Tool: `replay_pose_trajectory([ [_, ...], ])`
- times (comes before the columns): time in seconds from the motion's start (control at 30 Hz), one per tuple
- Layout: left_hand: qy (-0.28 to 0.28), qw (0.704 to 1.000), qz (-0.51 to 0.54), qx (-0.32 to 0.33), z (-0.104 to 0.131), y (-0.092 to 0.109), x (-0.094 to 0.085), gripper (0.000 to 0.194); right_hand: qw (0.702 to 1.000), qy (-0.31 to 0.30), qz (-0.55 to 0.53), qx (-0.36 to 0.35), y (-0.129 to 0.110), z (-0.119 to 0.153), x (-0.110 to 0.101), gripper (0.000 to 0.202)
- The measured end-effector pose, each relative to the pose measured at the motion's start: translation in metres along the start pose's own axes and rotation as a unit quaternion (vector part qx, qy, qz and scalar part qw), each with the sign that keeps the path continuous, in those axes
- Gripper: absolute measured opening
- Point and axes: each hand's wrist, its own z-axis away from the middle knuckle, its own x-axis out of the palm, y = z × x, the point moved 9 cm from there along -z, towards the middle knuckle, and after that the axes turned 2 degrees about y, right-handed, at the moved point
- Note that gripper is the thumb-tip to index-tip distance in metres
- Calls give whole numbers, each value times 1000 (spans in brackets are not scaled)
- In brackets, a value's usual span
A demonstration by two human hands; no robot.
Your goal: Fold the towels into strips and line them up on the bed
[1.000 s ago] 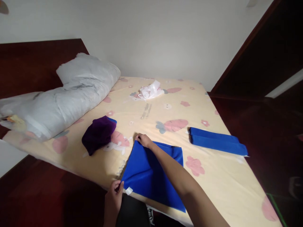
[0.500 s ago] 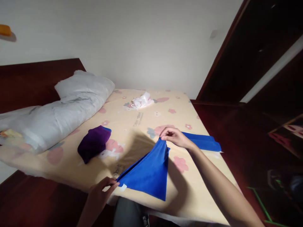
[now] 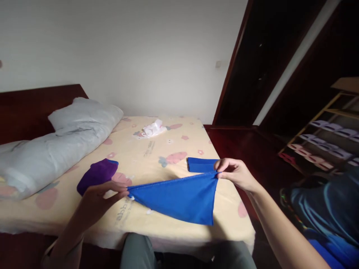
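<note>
- Since the earlier frame, the left hand (image 3: 94,200) and the right hand (image 3: 238,175) had drawn farther apart, and the upper edge of the blue cloth (image 3: 176,198) had changed from a steep slope to an almost level line.
- From where I stood, the blue cloth was between the two hands, above the near part of the bed (image 3: 134,153). Its long upper edge ran from the left fingertips to the right ones, and rose a little toward the right.
- Neither hand was nearer to it, because each one held an end of this edge. The rest hung below in a pointed shape, with the lowest corner toward the right side. Whether this corner touched the bed, I could not tell.
- The left hand was closed in a pinch, thumb against fingers, beside a small white label (image 3: 131,197). Its forearm came up from the lower left.
- The right hand also pinched its corner between thumb and finger. It was slightly higher, and its forearm reached in from the lower right.
- The folded blue cloth (image 3: 200,164) lay just beyond the right hand, and the crumpled purple cloth (image 3: 98,172) lay just beyond the left hand. The white plastic bag (image 3: 154,128) was well apart, toward the wall.
</note>
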Motion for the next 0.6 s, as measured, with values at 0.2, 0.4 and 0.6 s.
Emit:
replay_pose_trajectory([
  [0.2,116,993,20,29,-14,41,4,17,988,137,50,-58,-44,40,-34,19],
  [0.4,199,957,210,-22,-8,54,17,18,969,202,108,-92,-73,71,-46,15],
  [0.6,169,898,405,-2,0,53,27,26,941,277,170,-89,-85,111,-54,21],
])
